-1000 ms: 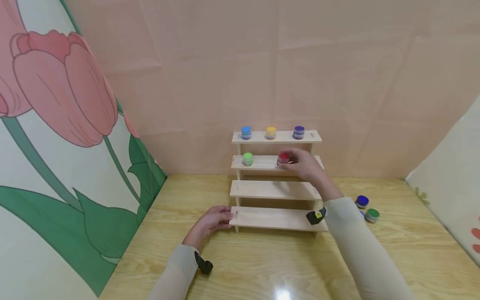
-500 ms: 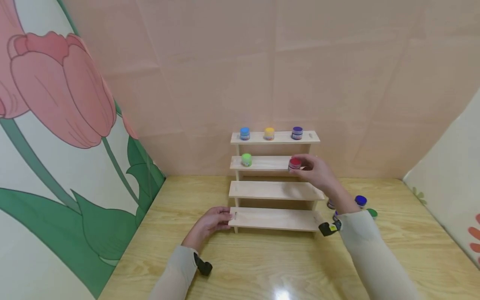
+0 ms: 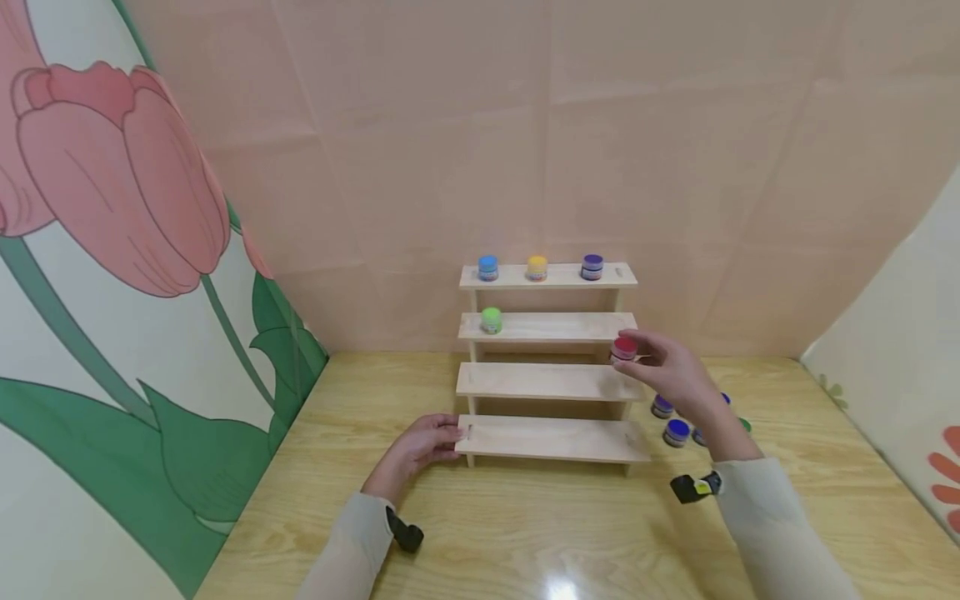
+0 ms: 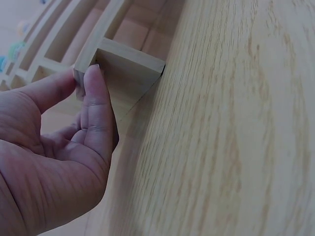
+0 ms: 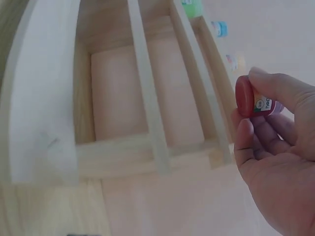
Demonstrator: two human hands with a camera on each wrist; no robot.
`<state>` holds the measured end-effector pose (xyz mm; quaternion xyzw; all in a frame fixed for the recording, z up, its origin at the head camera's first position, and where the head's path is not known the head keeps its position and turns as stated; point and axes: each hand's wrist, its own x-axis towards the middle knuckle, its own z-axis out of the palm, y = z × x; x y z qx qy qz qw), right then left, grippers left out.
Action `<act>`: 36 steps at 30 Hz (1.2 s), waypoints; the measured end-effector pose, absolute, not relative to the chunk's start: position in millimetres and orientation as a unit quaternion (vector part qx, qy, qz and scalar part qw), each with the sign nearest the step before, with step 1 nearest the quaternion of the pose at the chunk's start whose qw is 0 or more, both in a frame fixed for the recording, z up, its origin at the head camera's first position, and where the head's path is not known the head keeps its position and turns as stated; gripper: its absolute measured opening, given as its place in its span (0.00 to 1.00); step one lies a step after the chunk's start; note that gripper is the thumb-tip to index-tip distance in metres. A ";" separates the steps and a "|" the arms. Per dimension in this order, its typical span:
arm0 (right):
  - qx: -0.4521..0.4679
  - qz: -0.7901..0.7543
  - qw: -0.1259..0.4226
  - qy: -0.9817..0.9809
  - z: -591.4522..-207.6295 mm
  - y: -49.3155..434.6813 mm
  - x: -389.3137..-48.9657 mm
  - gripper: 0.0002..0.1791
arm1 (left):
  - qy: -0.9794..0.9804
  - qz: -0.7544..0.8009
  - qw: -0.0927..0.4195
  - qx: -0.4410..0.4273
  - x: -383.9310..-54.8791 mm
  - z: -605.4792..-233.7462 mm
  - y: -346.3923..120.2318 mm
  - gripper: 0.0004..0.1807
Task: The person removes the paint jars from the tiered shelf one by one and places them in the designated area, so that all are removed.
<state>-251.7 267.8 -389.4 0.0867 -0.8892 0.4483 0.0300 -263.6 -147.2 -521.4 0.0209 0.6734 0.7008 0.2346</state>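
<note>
Left hand [image 3: 420,442], at 7 o'clock of the wooden tiered shelf [image 3: 547,379]: thumb and fingers pinch the left end of the bottom tier. Green jar [image 3: 491,320] sits left on the second tier; blue jar [image 3: 487,267], yellow jar [image 3: 536,267] and purple jar [image 3: 592,267] line the top tier. Right hand [image 3: 675,375], at 3 o'clock of the shelf: fingertips pinch the red-lidded jar [image 3: 624,348], held in air off the shelf's right edge. Loose jars [image 3: 677,432] stand on the table [image 3: 525,533] at 4 o'clock.
</note>
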 end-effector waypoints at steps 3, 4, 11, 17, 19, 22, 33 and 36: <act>0.081 0.440 0.039 -0.894 -394.7 276.0 -246.3 0.38 | 0.675 0.700 0.232 0.023 -262.9 -521.0 -147.5 0.24; 0.078 0.436 0.044 -0.896 -396.5 278.6 -244.7 0.38 | 0.674 0.701 0.232 0.024 -262.8 -521.0 -147.6 0.24; 0.076 0.434 0.049 -0.896 -406.1 294.7 -232.8 0.37 | 0.672 0.703 0.231 0.028 -263.0 -521.7 -148.2 0.24; 0.097 0.432 0.047 -0.895 -413.7 307.5 -224.6 0.36 | 0.669 0.705 0.232 0.023 -263.1 -521.9 -147.6 0.24; 0.105 0.430 0.051 -0.895 -416.8 311.6 -222.3 0.35 | 0.669 0.706 0.231 0.023 -263.0 -522.0 -147.7 0.24; 0.109 0.423 0.049 -0.898 -421.0 317.3 -219.0 0.35 | 0.668 0.708 0.230 0.021 -263.0 -522.2 -148.0 0.24; 0.114 0.434 0.035 -0.893 -438.4 337.3 -202.7 0.35 | 0.669 0.705 0.233 0.028 -262.5 -521.6 -149.1 0.25; 0.112 0.437 0.041 -0.891 -443.5 341.6 -199.0 0.34 | 0.669 0.705 0.233 0.030 -262.2 -521.0 -148.9 0.26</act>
